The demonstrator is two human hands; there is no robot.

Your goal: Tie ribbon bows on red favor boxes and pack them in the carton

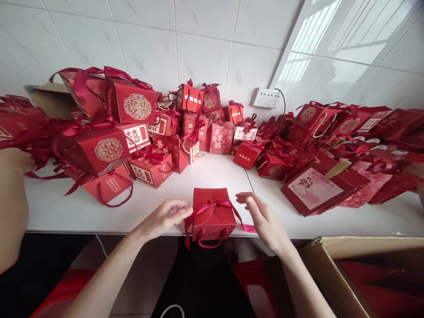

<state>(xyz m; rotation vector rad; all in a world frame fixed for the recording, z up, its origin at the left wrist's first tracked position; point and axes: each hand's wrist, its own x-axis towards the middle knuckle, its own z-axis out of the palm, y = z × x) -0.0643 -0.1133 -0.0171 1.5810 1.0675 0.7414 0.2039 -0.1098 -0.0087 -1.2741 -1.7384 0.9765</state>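
A red gift box stands at the table's front edge, its top closed by curved flaps. A crimson ribbon crosses the top, knotted in the middle, with one tail hanging at the left and another lying to the right. A twisted red cord handle droops from its front. My left hand is beside the box's left side, fingers loosely bent, fingertips close to the ribbon; contact is unclear. To the right, my right hand hovers apart from the box, its thumb and fingers separated, holding nothing.
Red gift boxes with ribbons are piled at the left and along the back. Flat red gift bags lean at the right. A cardboard carton stands at lower right. Another person's arm reaches in at left. A power strip hangs behind.
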